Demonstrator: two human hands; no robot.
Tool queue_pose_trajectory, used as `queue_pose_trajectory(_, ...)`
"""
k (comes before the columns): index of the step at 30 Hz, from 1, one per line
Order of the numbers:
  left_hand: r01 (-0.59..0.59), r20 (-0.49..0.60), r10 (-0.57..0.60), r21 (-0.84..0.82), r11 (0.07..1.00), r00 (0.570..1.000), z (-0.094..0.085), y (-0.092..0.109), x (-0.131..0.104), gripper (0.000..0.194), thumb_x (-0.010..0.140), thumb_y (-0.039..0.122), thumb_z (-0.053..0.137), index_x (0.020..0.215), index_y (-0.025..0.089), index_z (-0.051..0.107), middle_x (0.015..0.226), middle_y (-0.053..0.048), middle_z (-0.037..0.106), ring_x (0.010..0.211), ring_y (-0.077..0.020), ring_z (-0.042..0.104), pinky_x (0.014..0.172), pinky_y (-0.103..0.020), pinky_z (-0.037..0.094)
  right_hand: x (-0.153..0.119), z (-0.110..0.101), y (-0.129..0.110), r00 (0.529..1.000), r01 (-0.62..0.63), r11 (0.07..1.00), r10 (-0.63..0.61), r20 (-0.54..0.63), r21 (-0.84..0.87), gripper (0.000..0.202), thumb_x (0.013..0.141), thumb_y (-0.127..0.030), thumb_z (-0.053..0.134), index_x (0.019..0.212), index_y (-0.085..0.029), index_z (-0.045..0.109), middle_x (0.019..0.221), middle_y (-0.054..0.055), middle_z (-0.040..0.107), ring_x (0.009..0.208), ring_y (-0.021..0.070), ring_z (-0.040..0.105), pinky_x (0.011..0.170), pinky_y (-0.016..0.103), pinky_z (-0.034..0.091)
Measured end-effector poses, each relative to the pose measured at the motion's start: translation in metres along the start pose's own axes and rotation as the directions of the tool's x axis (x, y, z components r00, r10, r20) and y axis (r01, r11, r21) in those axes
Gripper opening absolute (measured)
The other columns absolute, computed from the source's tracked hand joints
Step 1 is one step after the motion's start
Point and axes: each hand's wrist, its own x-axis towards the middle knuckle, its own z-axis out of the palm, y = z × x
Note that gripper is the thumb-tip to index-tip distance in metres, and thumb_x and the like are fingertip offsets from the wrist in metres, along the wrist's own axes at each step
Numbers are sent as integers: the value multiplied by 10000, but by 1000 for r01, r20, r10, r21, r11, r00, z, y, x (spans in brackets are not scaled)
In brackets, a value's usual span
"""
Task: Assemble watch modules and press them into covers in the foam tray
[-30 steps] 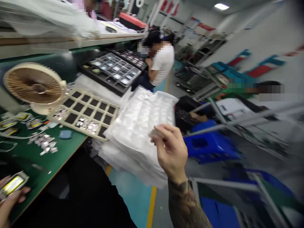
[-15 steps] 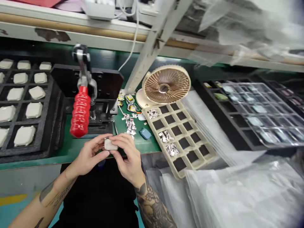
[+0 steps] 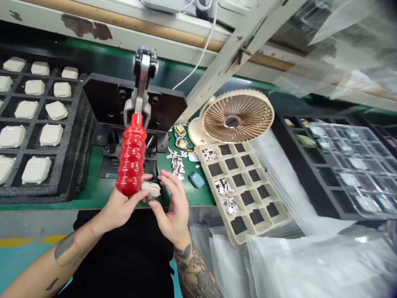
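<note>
A small off-white plastic case (image 3: 151,189) with rounded corners is gripped at its left end by my left hand (image 3: 119,207), low over the front of the green bench. The red handle hides part of those fingers. My right hand (image 3: 173,207) is just right of the case, thumb and fingers apart, with nothing between them. Behind the hands stands a black toggle press (image 3: 133,103) with a ribbed red handle (image 3: 132,157) hanging down toward me. A pair of tweezers (image 3: 157,169) lies close behind my right fingertips.
Foam trays (image 3: 72,153) with white cases are stacked at left. A desk fan (image 3: 234,120) stands behind a beige compartment tray (image 3: 234,238) holding small white pieces. Loose pieces (image 3: 178,165) and a blue case (image 3: 196,180) lie on the bench. Plastic bags (image 3: 316,265) fill the right front.
My right hand has let go of the white case and opened beside it. The left hand keeps the case, now turned edge-up. The view has shifted, so the press appears further right.
</note>
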Motion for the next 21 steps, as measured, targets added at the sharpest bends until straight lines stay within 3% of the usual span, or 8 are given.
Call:
queue_pose_trajectory(4,-5,19,6,-10,1000,1000,-1,-1,1,295,1022,293,760,1295,184,790,1180,-98,836,888,-187,788,843,-290,667,7,-6,-2,1000,-22,1000,22,19,8,267,1040,-227,726,1304,-259,726,1215,92,752,1156,256,712,1036,462,596)
queue_pose_trajectory(11,-128,80,116,161,979,990,-2,-4,1,169,1053,225,709,1175,185,819,911,-37,831,779,-167,778,759,-245,624,14,-5,-5,1000,-7,1000,7,19,20,108,1036,-162,678,1095,-231,737,1021,56,734,983,225,695,948,430,570)
queue_pose_trajectory(14,-288,66,281,278,916,957,-1,-5,-6,167,1054,172,704,1175,212,812,970,-29,851,801,-161,795,790,-236,615,12,-3,-6,999,-10,1000,10,41,14,94,1054,-189,640,1066,-226,727,1011,57,731,977,226,694,926,420,568)
queue_pose_trajectory(17,-437,32,457,354,827,889,-4,-3,-16,208,1053,138,697,1214,226,793,1025,-36,854,840,-163,800,819,-238,611,10,4,-9,997,-5,1000,5,80,-4,100,1072,-211,628,1062,-233,725,979,47,736,929,216,701,862,387,586)
queue_pose_trajectory(19,-440,-20,480,368,819,877,-10,-1,-21,190,1056,147,697,1197,229,794,1027,-42,845,864,-168,796,834,-247,611,16,8,-13,994,53,998,-48,100,-43,113,1079,-208,634,1117,-244,734,986,46,743,908,212,713,827,373,607)
queue_pose_trajectory(21,-353,-114,399,292,889,910,-17,2,-24,210,1067,186,692,1251,233,782,1054,-52,836,867,-171,792,835,-263,622,35,9,-19,982,184,971,-177,58,-153,197,1085,-242,643,1257,-252,741,1062,74,739,980,240,729,870,411,635)
